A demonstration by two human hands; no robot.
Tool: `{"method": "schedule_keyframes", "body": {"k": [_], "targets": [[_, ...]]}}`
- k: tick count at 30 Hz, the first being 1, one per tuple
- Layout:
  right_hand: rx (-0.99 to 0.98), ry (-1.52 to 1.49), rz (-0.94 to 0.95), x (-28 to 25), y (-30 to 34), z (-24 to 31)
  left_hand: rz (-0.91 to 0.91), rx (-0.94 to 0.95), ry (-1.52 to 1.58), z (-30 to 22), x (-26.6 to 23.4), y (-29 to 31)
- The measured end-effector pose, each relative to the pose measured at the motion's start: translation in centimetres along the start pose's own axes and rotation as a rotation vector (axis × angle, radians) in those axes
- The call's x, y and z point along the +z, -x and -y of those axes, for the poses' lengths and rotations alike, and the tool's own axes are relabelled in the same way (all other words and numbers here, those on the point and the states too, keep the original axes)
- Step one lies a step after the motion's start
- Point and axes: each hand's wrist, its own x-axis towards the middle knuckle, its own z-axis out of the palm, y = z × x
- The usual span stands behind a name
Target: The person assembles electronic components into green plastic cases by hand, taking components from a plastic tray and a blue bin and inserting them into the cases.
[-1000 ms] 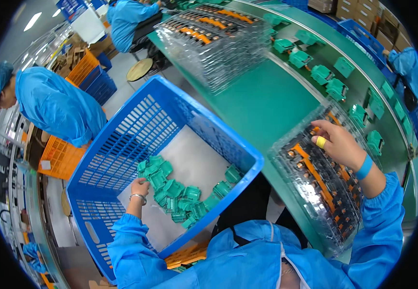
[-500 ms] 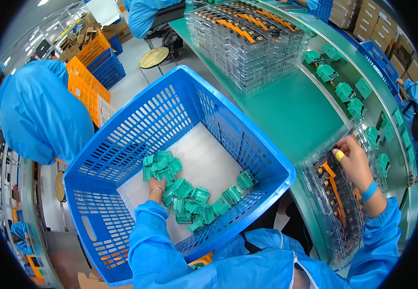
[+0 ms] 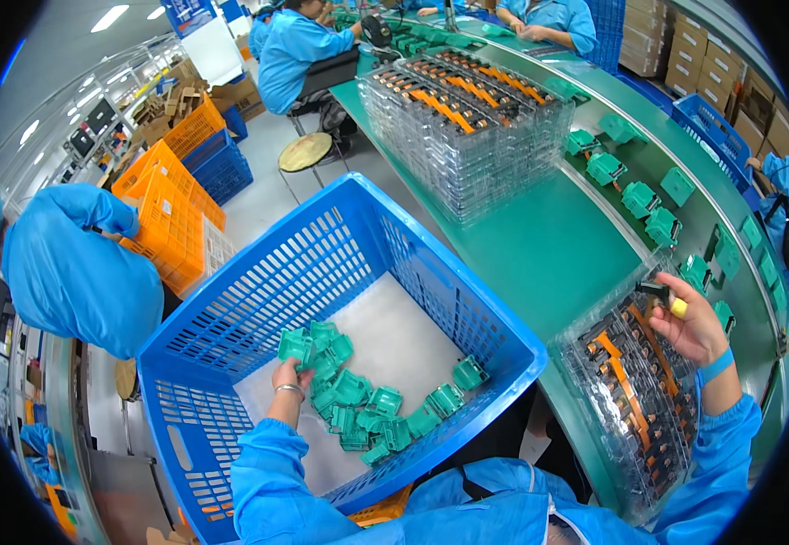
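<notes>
Inside a large blue plastic crate (image 3: pixel 222 318), my left hand (image 3: pixel 287 374) has its fingers closed on a green plastic housing (image 3: pixel 295 344). More green housings (image 3: pixel 351 389) lie heaped beside it on the white crate floor. Over a clear plastic tray (image 3: pixel 585 363) on the right, my right hand (image 3: pixel 692 322) pinches a small black part (image 3: pixel 653 290) between thumb and fingertips. Rows of black parts with orange strips (image 3: pixel 626 377) fill that tray. A yellow band wraps one finger of my right hand, and a blue band circles the wrist.
A tall stack of clear trays (image 3: pixel 471 145) stands on the green bench (image 3: pixel 530 263). Green housings (image 3: pixel 640 199) line the conveyor at the right. A round stool (image 3: pixel 304 152) and orange crates (image 3: pixel 169 218) are beyond my crate. Co-workers in blue sit or bend nearby.
My left hand has taken hold of a green housing and raised it slightly at the pile's edge. My right hand has lifted the black part off the tray. The view has tilted up.
</notes>
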Motion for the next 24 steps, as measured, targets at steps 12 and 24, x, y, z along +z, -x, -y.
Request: {"method": "schedule_keyframes", "body": {"k": [12,24], "targets": [[-0.199,-0.088,-0.133,3.1,9.0,0.7,1.087,0.057,0.26,-9.7,15.9,25.7],[-0.475,0.041,-0.131,1.2,11.9,-1.5,1.537,-0.065,-0.049,-3.0,23.3,42.4]]}}
